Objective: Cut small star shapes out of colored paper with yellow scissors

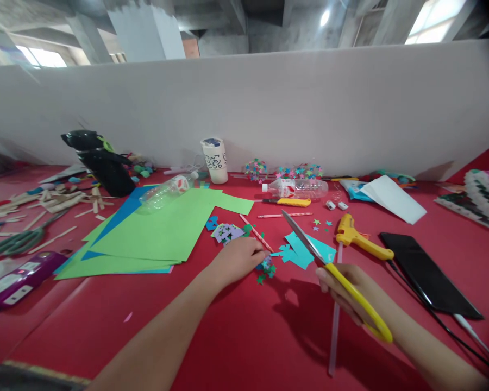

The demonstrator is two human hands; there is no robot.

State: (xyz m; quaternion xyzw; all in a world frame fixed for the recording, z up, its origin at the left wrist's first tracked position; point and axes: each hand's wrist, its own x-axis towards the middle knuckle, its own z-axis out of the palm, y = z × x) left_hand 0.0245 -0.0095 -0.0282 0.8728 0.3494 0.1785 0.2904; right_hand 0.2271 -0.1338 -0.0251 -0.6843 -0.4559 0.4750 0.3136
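Note:
My right hand (350, 285) grips scissors (303, 236) with yellow handles, their blades together and pointing up to the left above the table. Turquoise paper scraps (299, 251) lie beneath the blades, some with cut edges. With fingers bent and pressed together, my left hand (238, 259) is down at a small pile of green and blue paper stars (267, 270); the fingertips are partly hidden. Just behind it are purple paper pieces with star-shaped holes (227, 232) and a red-and-white patterned stick (256, 233).
Green sheets (155, 225) overlap blue ones on the left, near a purple glue gun (22, 279). A yellow glue gun (362, 239) and black phone (430, 274) lie right. Behind are a yellow cutter (294, 202), plastic bottle (305, 189), white cup (215, 161) and black bottle (104, 168).

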